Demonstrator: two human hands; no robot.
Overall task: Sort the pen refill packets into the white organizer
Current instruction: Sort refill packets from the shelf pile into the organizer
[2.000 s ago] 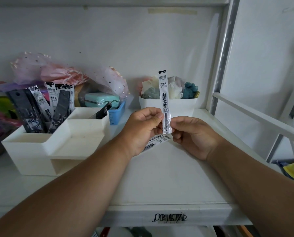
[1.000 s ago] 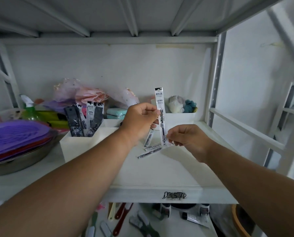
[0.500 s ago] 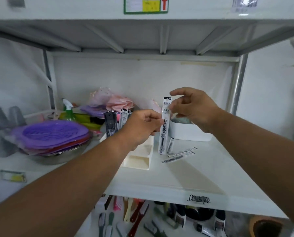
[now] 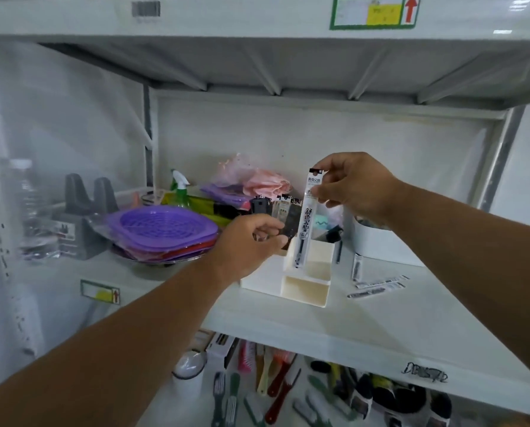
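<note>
Packet (image 4: 306, 217) now pinched by right hand (image 4: 353, 189) near top, hanging upright over white organizer (image 4: 303, 291); left hand (image 4: 251, 241) has let go, curled, empty. Drop-in next.

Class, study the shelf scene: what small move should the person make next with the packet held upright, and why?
Probably lower the refill packet into a compartment of the white organizer. The right hand pinches its top, its lower end hangs in front of the organizer's open compartments, and the left hand is beside the dark packets already standing there.
</note>
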